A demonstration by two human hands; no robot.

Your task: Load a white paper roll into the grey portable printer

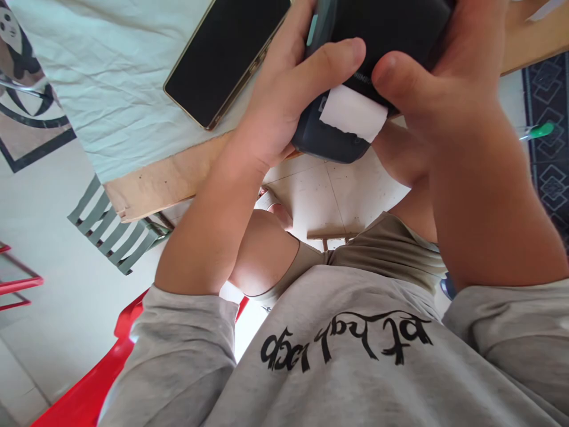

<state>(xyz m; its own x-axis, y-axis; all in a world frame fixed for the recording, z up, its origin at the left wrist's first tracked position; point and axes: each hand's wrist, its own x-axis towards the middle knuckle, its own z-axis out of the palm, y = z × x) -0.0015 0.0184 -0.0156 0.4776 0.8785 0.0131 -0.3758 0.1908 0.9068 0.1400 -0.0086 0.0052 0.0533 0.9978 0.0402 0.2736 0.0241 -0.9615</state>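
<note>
A dark handheld label printer (386, 35) is gripped between both hands at the top of the view, its upper part cut off by the frame. A strip of white paper (353, 115) with a torn-looking edge sticks out of its near end. My left hand (302, 77) wraps the left side, thumb lying on the top face. On the opposite side, my right hand (440, 77) holds it with the thumb close to the paper. The fingers underneath are hidden. Left of my left hand, a dark-screened smartphone (222, 59) lies on the table.
A pale cloth (111, 77) covers the wooden table (169, 178), whose bare edge faces me. A green folding stool (111, 225) stands at the left on the floor, near a red chair (98, 379). A green-tipped object (541, 130) shows at the right over a dark patterned surface (551, 89).
</note>
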